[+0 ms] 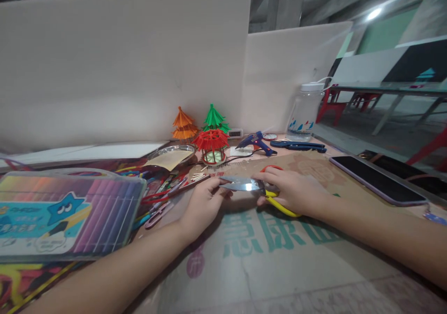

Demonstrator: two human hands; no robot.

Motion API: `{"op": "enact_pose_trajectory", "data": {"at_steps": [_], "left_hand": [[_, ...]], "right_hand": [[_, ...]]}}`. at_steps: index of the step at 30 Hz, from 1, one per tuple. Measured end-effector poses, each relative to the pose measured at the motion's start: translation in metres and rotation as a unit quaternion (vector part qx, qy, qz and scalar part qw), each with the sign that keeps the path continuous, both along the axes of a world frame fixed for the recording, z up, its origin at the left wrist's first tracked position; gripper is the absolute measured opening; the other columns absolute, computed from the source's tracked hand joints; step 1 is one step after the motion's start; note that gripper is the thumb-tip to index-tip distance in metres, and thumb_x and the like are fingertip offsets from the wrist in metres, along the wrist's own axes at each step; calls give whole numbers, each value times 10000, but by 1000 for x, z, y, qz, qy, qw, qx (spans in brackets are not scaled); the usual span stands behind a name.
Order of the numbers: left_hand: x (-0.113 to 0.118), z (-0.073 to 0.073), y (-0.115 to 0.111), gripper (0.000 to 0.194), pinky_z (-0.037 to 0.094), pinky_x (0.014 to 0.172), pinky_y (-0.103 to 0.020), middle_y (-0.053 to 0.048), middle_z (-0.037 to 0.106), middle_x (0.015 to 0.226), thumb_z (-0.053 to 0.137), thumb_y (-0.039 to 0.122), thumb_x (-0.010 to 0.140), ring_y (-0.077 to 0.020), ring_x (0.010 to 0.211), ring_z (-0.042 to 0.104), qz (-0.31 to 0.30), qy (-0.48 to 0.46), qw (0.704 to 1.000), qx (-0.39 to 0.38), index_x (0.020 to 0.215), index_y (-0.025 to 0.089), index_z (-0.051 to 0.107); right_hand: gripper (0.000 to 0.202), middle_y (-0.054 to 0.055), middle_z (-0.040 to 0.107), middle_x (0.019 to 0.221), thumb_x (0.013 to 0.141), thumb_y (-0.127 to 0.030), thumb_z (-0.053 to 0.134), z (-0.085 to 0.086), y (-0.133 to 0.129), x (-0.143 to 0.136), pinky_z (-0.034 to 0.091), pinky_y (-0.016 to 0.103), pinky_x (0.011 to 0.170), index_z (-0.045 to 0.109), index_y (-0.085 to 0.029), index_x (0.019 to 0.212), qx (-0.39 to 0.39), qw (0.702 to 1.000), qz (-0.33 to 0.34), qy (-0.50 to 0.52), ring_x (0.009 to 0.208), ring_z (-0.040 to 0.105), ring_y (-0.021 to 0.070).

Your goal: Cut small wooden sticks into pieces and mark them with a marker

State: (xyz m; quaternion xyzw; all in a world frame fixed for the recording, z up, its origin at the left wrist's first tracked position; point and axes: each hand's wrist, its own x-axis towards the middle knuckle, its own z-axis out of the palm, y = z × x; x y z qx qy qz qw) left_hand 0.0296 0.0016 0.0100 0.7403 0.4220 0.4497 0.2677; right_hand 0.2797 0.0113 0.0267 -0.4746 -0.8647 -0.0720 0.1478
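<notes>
My right hand (289, 188) is wrapped round the yellow and red handles of a pair of scissors (244, 184), whose metal blades point left. At the blade tips, my left hand (207, 200) is closed in a pinch; whatever lies between its fingers is too small or hidden to name. Just beyond the hands stands a little model pavilion (211, 142) with a red stick roof on a pale green round base. Short pale sticks (200, 177) lie beside my left hand. Under both hands spreads a brown cardboard sheet (279, 263) with green printed characters.
A marker case (70, 216) and scattered craft pieces fill the left side. Behind stand orange (183, 125) and green (212, 117) models, a metal tray (188, 153) and a blue glue gun (256, 143). To the right are a stapler (298, 145), a bottle (303, 111) and a phone (377, 179).
</notes>
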Motion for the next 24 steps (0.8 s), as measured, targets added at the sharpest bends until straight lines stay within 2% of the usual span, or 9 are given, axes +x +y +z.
{"op": "enact_pose_trajectory", "data": {"at_steps": [11,17,19,21,22,24], "left_hand": [[1,0,2,209,502,682,-252,-34,690,756,484,174,873,-153,707,628,-16,-22,1000,-14,760,157,659],[2,-3,4,184,512,683,-253,-39,699,793,512,196,890,-149,720,635,-28,-29,999,-29,820,150,676],[3,-5,5,196,525,673,-255,-46,708,826,536,254,915,-148,718,643,-43,-58,996,-58,965,144,691],[4,-8,6,263,540,680,-259,-54,713,854,549,284,927,-148,733,653,-56,-81,991,-85,1108,141,676],[5,-9,6,283,544,684,-259,-56,711,863,551,293,931,-148,741,657,-62,-88,990,-95,1142,142,667],[6,-11,6,275,548,686,-256,-54,700,876,561,327,935,-143,744,659,-69,-97,987,-109,1122,150,660]], "right_hand": [[435,-14,725,1074,838,-484,682,0,-1,2,348,245,518,628,-411,1263,-11,1000,-6,5,885,685,215],[452,18,724,1085,825,-441,690,4,3,-2,447,269,614,648,-332,1261,-30,999,3,38,916,681,227],[461,26,734,1033,827,-420,679,10,13,4,470,281,650,652,-301,1271,-42,997,13,71,882,681,222],[374,28,744,958,842,-391,649,17,28,19,478,293,672,701,-275,1194,-51,995,-2,87,848,681,226],[335,35,746,931,839,-418,648,20,36,28,481,303,676,732,-258,1122,-52,995,-14,82,840,683,239],[415,40,761,973,820,-454,664,24,51,49,484,307,666,715,-270,1189,-51,996,-35,60,834,696,254]]}}
